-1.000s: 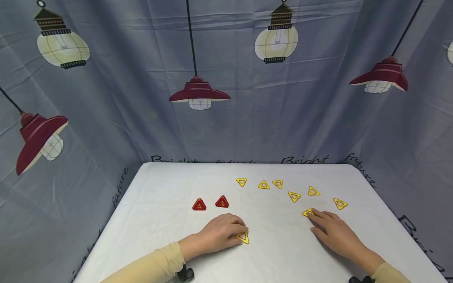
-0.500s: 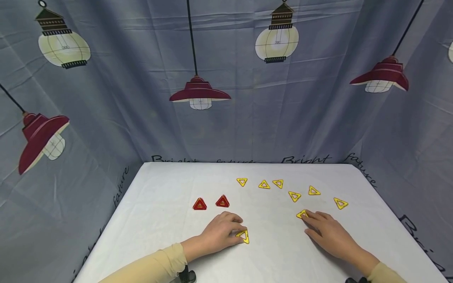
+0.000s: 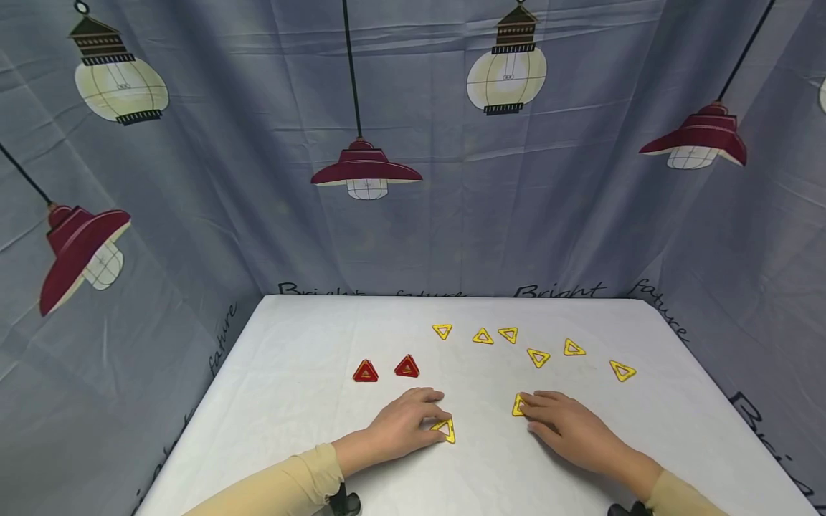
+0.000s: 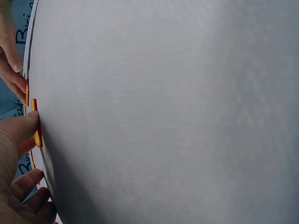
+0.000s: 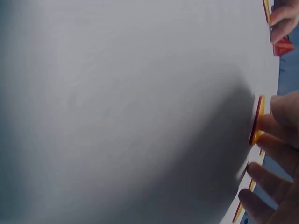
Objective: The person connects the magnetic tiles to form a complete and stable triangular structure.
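In the head view my left hand (image 3: pixel 405 426) is low on the white table, left of centre. It pinches a hollow yellow triangle (image 3: pixel 449 434) between thumb and index finger; the left wrist view shows a red layer along the edge of this triangle (image 4: pixel 34 105). Over to the right, my right hand (image 3: pixel 574 433) lays its extended fingertips on another yellow triangle (image 3: pixel 518 410), partly covering it, with the thumb apart from it. That piece (image 5: pixel 256 119) also has a red side in the right wrist view. Two red triangular pyramids (image 3: pixel 365 372) (image 3: pixel 407 367) stand beyond the left hand.
Several more hollow yellow triangles (image 3: pixel 538 357) lie scattered across the back and right of the white tabletop (image 3: pixel 290 401). The one farthest right (image 3: pixel 622 370) lies beyond the right hand. A grey-blue curtain (image 3: pixel 413 236) with printed lamps hangs behind the table.
My right hand has slid its yellow triangle leftward and a little nearer to me, towards the left hand. The left hand stays nearly in place with its triangle.
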Motion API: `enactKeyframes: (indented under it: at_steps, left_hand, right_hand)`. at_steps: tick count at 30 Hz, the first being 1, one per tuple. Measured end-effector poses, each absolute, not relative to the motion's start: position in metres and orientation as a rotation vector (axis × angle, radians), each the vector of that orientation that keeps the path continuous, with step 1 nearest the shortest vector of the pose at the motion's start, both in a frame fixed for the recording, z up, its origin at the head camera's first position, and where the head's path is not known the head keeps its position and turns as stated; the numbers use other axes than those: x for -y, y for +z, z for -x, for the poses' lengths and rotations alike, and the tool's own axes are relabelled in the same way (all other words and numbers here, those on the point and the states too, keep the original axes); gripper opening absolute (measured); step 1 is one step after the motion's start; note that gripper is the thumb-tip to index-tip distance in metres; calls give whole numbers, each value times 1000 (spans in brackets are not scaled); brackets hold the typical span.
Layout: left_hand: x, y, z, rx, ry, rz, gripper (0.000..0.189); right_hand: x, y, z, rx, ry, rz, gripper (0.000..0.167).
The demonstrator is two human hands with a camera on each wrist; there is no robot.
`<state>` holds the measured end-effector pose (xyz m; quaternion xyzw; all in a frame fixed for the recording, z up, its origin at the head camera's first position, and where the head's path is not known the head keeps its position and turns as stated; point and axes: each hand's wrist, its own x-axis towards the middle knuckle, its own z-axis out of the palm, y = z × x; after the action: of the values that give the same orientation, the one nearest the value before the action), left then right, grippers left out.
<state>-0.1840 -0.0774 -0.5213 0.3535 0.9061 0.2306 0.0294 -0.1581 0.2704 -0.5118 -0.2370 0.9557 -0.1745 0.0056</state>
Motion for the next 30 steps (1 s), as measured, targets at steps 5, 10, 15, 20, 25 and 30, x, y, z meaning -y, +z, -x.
enactKeyframes:
  at_steps: [5,10,15,20,25,30]
  left_hand:
    - [77,-523,185,-2792,730,-1093,31]
    - [77,-527,185,-2803,745,-1108,30]
    - [78,-527,185,-2812,742,-1109,30]
    - [78,-527,185,-2818,734,-1110,29]
    - [78,-525,184,-2810,743,-1093,29]
    - [77,-523,184,-2804,758,-1077,29]
  right_hand:
    - [-259,-511,159,-2911,-590,838,33]
    - [-251,-511,155,-2843,-625,918,33]
    - [-247,-511,153,-2842,-638,947,30]
    - [-245,-512,155,-2861,-689,872,29]
    - [-241,-513,158,-2906,-726,770,35]
    - [-237,-515,164,-2970,-634,731,43]
